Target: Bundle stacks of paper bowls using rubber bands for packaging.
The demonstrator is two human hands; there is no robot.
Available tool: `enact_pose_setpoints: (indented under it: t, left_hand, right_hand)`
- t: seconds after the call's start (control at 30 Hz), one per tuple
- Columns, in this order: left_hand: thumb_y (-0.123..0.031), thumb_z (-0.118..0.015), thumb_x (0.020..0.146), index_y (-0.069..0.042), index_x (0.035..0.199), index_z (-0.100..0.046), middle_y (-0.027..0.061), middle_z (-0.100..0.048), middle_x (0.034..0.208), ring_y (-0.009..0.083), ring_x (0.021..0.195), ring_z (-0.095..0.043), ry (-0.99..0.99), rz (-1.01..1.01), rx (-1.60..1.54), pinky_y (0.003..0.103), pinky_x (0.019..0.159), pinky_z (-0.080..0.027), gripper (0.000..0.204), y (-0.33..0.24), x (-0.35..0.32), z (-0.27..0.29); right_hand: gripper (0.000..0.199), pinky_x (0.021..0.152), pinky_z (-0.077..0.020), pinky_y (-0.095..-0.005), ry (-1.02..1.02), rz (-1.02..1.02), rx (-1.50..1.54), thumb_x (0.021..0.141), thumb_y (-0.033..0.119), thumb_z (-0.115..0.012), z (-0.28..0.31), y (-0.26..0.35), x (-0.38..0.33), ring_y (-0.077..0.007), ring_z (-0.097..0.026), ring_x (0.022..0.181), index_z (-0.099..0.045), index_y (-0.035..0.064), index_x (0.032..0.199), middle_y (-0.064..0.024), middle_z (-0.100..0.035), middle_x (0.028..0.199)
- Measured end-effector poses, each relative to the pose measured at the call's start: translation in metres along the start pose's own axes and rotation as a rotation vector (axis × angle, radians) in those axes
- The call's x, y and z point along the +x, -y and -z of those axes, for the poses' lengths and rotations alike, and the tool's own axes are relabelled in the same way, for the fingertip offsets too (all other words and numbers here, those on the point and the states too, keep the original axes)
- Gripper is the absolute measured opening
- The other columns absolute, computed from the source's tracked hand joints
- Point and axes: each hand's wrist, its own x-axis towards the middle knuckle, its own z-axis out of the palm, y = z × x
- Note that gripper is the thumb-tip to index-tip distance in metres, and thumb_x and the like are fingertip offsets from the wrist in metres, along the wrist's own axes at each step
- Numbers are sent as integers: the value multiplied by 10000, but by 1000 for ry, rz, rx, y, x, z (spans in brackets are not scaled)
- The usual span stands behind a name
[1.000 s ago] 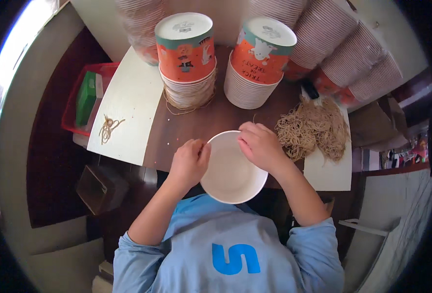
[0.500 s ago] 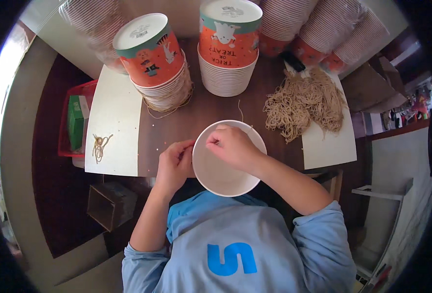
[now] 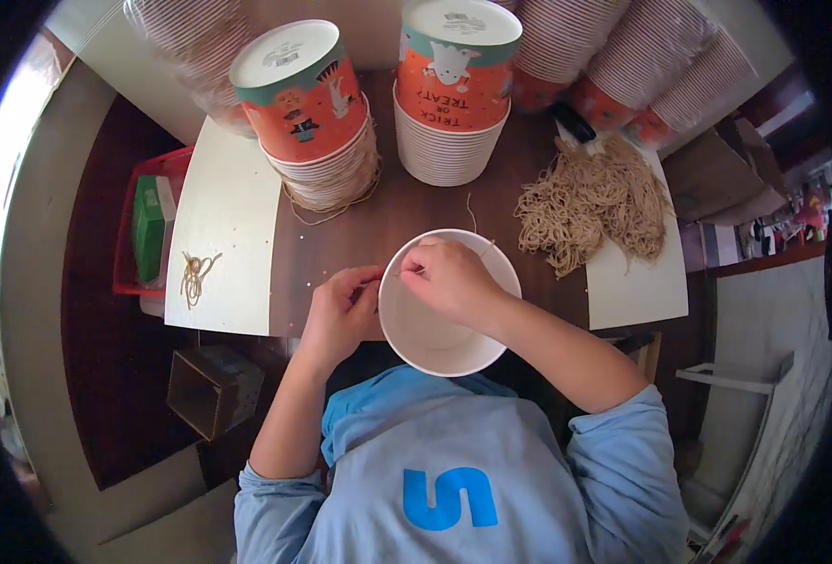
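A paper bucket, white inside, stands mouth up at the table's near edge in front of my body. My left hand is closed in a pinch against its outer left side; what lies between those fingertips is hidden. Reaching over the rim, my right hand pinches just inside the left wall, with a thin strand of string showing faintly at the fingertips. At the far right of the rim a string end sticks up, and a loose piece of twine curls on the table behind it.
Behind stand two upside-down stacks of orange and green buckets, a left one wound with twine and a right one. A tangled twine heap lies right, a small twine bundle left. Wrapped bucket stacks line the back.
The whole view has shifted slightly. Both hands and the bucket keep nearly the same places, with my right fingertips a little closer to the bucket's left wall.
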Motion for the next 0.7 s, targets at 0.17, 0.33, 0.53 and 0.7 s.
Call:
enact_pose_setpoints:
  t: [0.17,0.33,0.53,0.7]
  left_hand:
    - [-75,-570,883,40,1061,-627,153,-667,935,167,791,-636,6,18,-17,280,716,-503,220,-3,2,3]
    - [-44,-542,900,39,1102,-618,56,-662,899,101,758,-597,106,49,-91,252,681,-503,231,-19,3,6]
    - [-30,-572,847,36,1026,-645,144,-675,822,144,725,-638,137,-185,281,278,652,-505,204,-16,6,11]
    - [-52,-575,827,44,935,-635,187,-652,776,223,732,-661,42,-122,280,309,650,-505,156,-22,2,0]
  right_hand:
    - [123,680,-482,-435,-20,3,7,769,138,-580,0,4,2,-329,-615,772,-632,28,750,-142,-630,821]
    - [129,673,-482,-443,8,5,-24,773,153,-583,-3,2,4,-328,-619,767,-636,37,755,-143,-633,828]
    - [110,669,-488,-383,117,-48,-7,784,126,-624,0,9,6,-284,-629,740,-668,29,811,-141,-641,810]
    - [130,692,-494,-370,227,51,13,786,134,-626,4,-1,18,-266,-634,759,-669,34,857,-140,-644,812]
